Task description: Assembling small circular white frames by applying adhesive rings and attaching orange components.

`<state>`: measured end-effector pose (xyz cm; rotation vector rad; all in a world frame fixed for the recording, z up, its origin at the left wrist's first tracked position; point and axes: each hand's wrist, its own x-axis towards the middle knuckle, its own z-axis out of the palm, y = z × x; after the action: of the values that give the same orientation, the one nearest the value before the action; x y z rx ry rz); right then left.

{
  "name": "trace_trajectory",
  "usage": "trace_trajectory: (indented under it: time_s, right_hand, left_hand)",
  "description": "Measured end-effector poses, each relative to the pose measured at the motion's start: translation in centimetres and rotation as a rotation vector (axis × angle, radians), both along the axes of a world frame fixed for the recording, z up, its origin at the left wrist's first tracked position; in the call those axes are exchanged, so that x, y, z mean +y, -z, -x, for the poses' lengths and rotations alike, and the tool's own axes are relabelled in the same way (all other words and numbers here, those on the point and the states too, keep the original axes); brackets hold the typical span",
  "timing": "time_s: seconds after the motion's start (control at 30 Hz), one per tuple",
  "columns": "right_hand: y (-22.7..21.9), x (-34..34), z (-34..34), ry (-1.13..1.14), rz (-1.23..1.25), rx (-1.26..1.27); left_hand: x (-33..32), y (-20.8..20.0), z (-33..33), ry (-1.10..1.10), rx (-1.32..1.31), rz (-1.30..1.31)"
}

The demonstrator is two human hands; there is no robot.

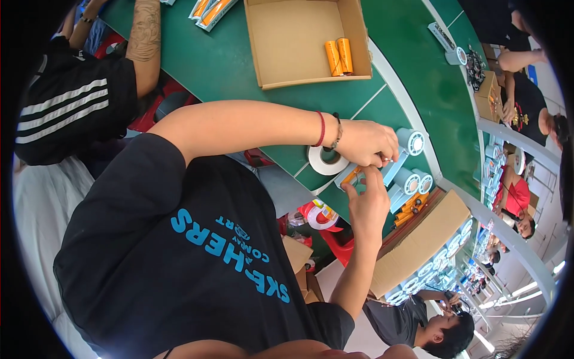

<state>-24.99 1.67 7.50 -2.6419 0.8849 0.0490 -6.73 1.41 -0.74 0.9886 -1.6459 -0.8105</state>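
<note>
Item one, the piece in hand: a pale blue casing (342, 179) with an orange part in it, at the near edge of the green worktop (209, 69), beneath and between my hands. Long axis: slantwise, by what shows, lower left to upper right in the view; one end is under my fingers, so I cannot tell which way it faces. My left hand (369, 143): bent over from above, fingers curled, tips drawn together; whether they pinch something fine, I cannot tell. My right hand (368, 200): from the lower right, thumb beside the casing, forefinger raised toward the left fingertips; its hold is likewise hidden. Step, as I judge it: close fingertip work on the small parts at the casing. Next move, I judge, calls for the casing kept steady and a light, exact touch. Adjacent stock: one white tape roll (317, 163), just beside my left hand; three pale blue units with round ends (412, 142), beyond my fingers; orange cells (411, 208), near those; one open cardboard box (293, 39), holding two orange cylinders (339, 57) standing side by side.
</note>
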Motion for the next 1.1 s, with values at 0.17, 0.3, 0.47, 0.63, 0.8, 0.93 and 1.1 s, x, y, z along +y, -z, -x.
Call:
trace_trajectory:
  time_s: [0.17,0.3,0.47,0.63,0.8,0.93,1.1]
  right_hand:
    - [-0.6,0.4,-0.7,-0.002,0.012,0.075]
    - [-0.6,0.5,-1.0,0.002,0.019,0.085]
    - [0.8,1.6,-0.7,0.148,-0.055,-0.15]
    - [2.0,3.6,-0.8,0.515,-0.097,-0.21]
    - [2.8,3.5,-1.1,0.501,-0.044,-0.074]
    - [3.7,3.9,-1.4,0.441,0.137,-0.048]
    - [4.7,5.4,0.1,0.679,-0.28,-0.423]
  left_hand:
    - [0.1,0.1,-0.1,0.0,-0.023,0.009]
    - [0.2,-0.1,0.1,0.001,-0.01,-0.003]
    - [-0.4,0.6,-0.4,-0.039,-0.009,0.0]
    - [-0.1,0.7,0.6,-0.072,-0.005,0.004]
    - [0.0,0.8,0.8,-0.074,0.011,0.017]
    - [-0.1,0.2,-0.6,0.02,-0.06,-0.032]
    - [0.5,-2.5,-1.5,0.076,-0.338,-0.03]
